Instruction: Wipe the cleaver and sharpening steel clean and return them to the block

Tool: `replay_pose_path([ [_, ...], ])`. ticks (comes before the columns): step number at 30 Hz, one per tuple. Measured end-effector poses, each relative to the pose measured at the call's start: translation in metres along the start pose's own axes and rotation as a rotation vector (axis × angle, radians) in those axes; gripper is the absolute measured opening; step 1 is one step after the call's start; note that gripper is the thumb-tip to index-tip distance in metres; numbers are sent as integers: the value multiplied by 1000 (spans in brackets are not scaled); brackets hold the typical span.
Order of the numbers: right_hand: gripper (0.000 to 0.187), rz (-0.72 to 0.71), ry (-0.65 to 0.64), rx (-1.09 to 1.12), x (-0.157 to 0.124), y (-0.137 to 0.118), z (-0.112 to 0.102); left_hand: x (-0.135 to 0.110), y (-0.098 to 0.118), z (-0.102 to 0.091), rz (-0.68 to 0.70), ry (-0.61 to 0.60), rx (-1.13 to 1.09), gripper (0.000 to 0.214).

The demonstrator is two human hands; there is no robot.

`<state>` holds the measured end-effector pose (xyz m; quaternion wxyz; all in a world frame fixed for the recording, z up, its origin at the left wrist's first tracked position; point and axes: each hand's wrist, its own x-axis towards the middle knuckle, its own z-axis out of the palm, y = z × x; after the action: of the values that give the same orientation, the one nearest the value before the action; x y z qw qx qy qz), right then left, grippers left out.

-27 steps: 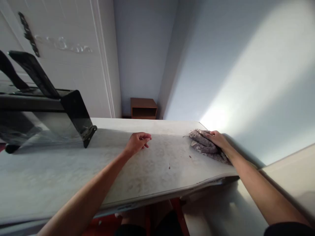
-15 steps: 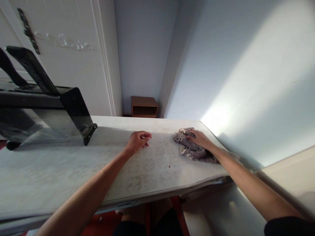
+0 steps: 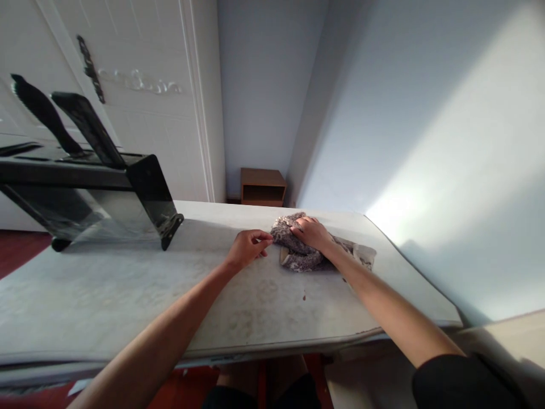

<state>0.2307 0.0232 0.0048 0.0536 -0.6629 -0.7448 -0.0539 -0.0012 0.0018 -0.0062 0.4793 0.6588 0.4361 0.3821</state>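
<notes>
A patterned grey-brown and cream cloth (image 3: 303, 260) lies bunched on the pale tabletop. My right hand (image 3: 313, 232) grips it from above, fingers pressed into the folds, and part of the cloth trails to the right behind my wrist. My left hand (image 3: 249, 248) is just left of the bundle, thumb and fingers pinched together. Its fingertips meet the cloth's left edge; whether they pinch the fabric or some small thing, I cannot tell.
A black knife block (image 3: 145, 176) with clear sides and two black-handled blades stands at the left of the table (image 3: 204, 318). A small reddish-brown speck (image 3: 304, 296) lies near the front. Beyond are a brown open cabinet (image 3: 263, 177) and a pale wall (image 3: 404, 142).
My right hand has slid the cloth leftward across the table, up to my left hand. My left hand has stayed nearly still on the table. The camera view has shifted slightly left.
</notes>
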Motion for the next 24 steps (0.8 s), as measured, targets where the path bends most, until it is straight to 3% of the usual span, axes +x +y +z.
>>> replay_pose_path([
  [4,35,18,19,-8,10,-16,2,0,3,-1,-37,26,6,19],
  [10,36,-45,18,59,8,-14,2,2,1,-1,-36,40,-48,22],
  [14,38,-87,6,92,4,-11,2,1,5,-6,-97,25,-302,24],
  [18,38,-114,15,110,2,-11,2,-2,12,-15,-253,26,-647,23],
  [24,38,-134,8,112,0,-10,0,-4,18,-21,-414,-12,-772,22],
])
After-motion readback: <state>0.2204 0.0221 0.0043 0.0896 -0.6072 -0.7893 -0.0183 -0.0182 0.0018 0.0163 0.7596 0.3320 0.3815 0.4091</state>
